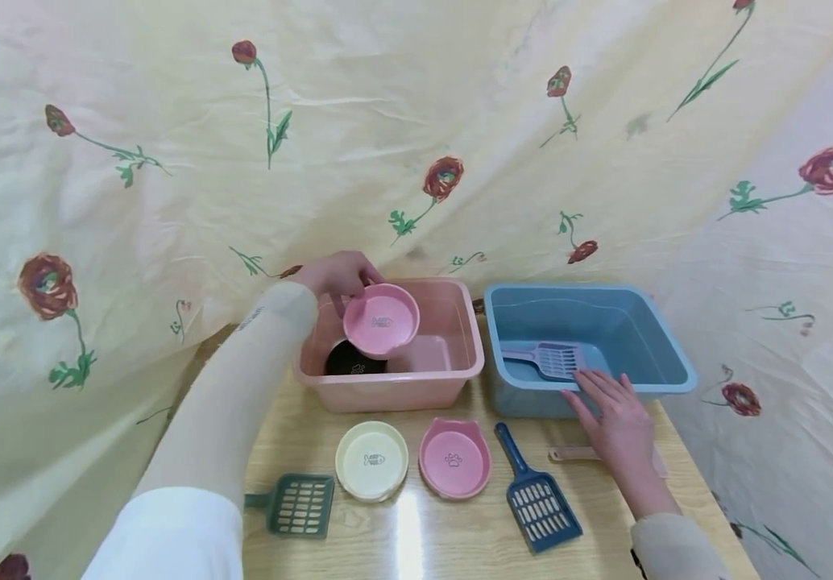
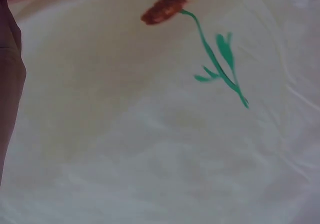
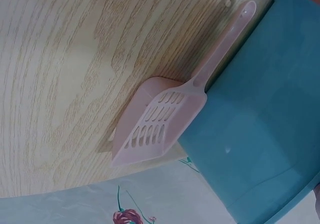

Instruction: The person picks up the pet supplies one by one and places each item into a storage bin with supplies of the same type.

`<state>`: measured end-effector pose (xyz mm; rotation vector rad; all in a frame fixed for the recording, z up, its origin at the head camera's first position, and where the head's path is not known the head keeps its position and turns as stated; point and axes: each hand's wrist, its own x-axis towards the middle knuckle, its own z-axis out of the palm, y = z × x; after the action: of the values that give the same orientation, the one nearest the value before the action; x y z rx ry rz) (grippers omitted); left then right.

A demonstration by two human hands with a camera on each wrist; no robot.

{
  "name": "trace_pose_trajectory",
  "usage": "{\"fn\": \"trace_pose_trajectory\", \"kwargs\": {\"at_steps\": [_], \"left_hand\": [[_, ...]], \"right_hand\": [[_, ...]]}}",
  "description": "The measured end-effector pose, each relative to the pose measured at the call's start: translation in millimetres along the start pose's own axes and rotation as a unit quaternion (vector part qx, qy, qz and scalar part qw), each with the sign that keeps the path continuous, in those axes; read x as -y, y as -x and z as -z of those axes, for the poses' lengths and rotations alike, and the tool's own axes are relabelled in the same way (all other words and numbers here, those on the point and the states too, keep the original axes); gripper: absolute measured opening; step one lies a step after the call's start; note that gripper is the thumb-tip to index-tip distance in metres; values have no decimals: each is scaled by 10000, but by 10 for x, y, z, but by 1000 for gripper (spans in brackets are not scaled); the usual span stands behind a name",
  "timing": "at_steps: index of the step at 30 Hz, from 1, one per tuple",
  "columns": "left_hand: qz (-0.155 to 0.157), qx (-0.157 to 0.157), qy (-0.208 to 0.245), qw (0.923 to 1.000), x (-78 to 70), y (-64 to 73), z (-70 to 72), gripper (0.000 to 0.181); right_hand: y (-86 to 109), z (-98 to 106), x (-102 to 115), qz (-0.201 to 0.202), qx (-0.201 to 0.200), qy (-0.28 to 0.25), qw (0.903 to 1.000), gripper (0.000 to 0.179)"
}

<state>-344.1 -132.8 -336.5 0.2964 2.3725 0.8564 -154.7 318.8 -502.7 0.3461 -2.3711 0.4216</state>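
My left hand (image 1: 337, 275) pinches the edge of a round pink pet bowl (image 1: 382, 320), tilted over the pink bin (image 1: 387, 392), its fish print facing me. Under it in the bin is a black bowl (image 1: 354, 359), partly hidden. The left wrist view catches only an edge of the hand (image 2: 10, 68). With fingers extended, my right hand (image 1: 618, 419) rests at the front rim of the blue bin (image 1: 659, 338). A lilac slotted litter scoop (image 1: 556, 359) lies inside that bin. Below the right hand, a pale pink scoop (image 3: 160, 114) lies on the table beside the bin.
Nearer on the wooden table (image 1: 358, 548) stand a cream bowl (image 1: 371, 461) and a cat-eared pink bowl (image 1: 455, 460). A dark green scoop (image 1: 300, 506) lies at left, a navy scoop (image 1: 541, 503) at right. Flower-printed cloth (image 1: 358, 121) hangs behind and around the table.
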Motion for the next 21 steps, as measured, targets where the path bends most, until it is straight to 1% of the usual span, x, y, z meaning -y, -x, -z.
{"fn": "trace_pose_trajectory", "kwargs": {"at_steps": [3,5,7,9,10,12,13,14,16,19,20,21], "left_hand": [[49,56,29,10000,6,-217,-100,55],[49,116,87,9999,21,-332,-176,55],[35,146,258,9996,37,-416,-256,55],[-66,102,418,9991,52,-478,-344,53],[-44,110,778,9969,57,-499,-390,52],[-29,85,1226,9924,61,-528,-475,50],[45,87,1539,9880,56,-538,-514,50],[36,110,1611,9869,50,-552,-552,52],[230,137,2027,9789,36,-571,-614,54],[245,156,1819,9829,38,-642,-684,63],[202,171,1591,9869,48,-678,-702,64],[181,198,1446,9891,57,-710,-721,64]], "right_hand": [[5,2,-5,-20,0,21,10000,85],[5,-3,-4,-23,8,35,10000,84],[8,-8,-1,-19,18,51,10000,83],[11,-10,5,-29,9,62,10000,82],[11,-12,6,-17,-10,64,10000,82],[13,-16,2,22,-68,64,10000,81],[13,-17,-2,44,-114,59,9999,80],[14,-18,-8,66,-154,53,9998,79],[16,-25,-18,130,-238,32,9996,77],[15,-35,-20,140,-272,-3,9995,76],[16,-37,-20,138,-267,-5,9995,76],[17,-39,-20,137,-265,-4,9996,76]]}}
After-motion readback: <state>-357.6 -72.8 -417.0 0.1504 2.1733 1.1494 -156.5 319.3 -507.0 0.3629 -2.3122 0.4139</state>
